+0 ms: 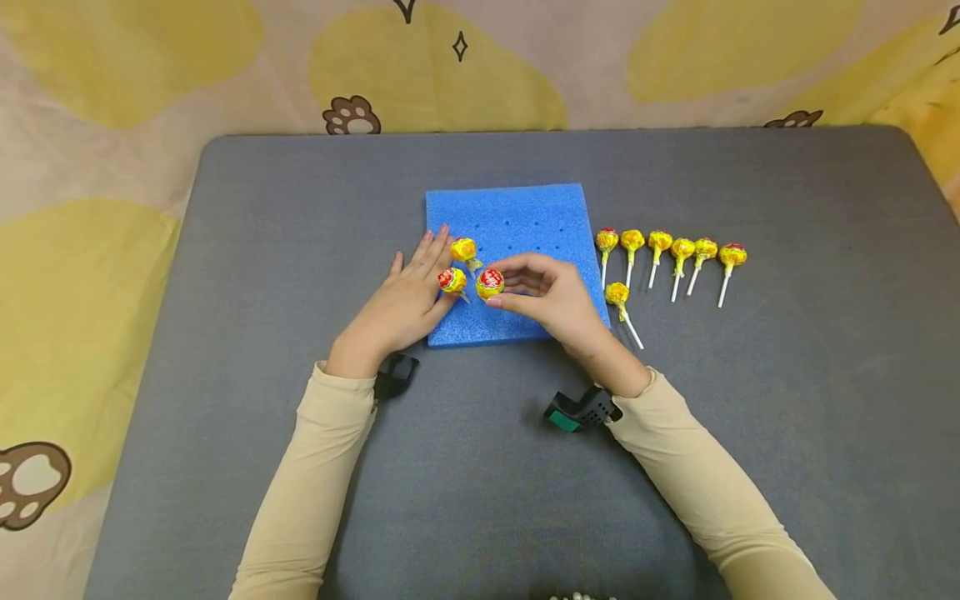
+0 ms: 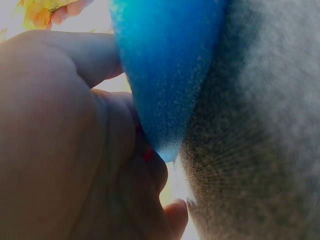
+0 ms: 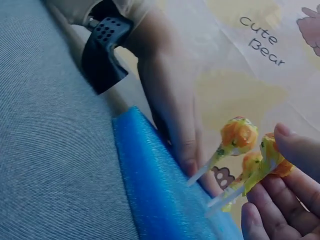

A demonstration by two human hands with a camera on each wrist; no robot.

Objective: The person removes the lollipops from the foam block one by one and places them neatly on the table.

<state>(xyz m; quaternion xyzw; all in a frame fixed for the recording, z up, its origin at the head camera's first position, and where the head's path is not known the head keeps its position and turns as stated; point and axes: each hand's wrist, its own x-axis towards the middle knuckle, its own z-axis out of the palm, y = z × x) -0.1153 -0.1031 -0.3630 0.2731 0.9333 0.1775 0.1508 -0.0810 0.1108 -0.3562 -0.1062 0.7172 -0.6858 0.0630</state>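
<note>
yellow-and-cream cloth (image 1: 90, 333), printed with brown paw prints, spreads behind and to the left of a grey tabletop (image 1: 480, 500) with rounded far corners. two pale beige sleeves (image 1: 300, 492) reach across it from the near side. between them, toward the far half, lies a flat, square-cornered slab of blue foam (image 1: 517, 204).

the person's left hand (image 1: 405, 296) rests on the slab's left edge, its grip apart, fingers stretched out and thumb spread toward the near side. the right hand (image 1: 551, 292) is over the slab's near part, its grip clamped on a round lollipop in a yellow and red wrapper (image 1: 491, 283), thumb on the near side and fingertips on the far side. that lollipop's white stick points down at the foam; i cannot tell whether its tip is in. a black plastic wrist mount (image 1: 396, 377) sits at the left cuff, and another, with a green patch (image 1: 581, 410), at the right.

two more yellow-wrapped lollipops (image 1: 464, 249) stand in the slab just beside the left hand. six lie in a row (image 1: 660, 242) on the tabletop right of the foam, and a seventh (image 1: 617, 294) lies nearer the person. smallest are the dark round holes (image 1: 507, 223) dotting the foam.
</note>
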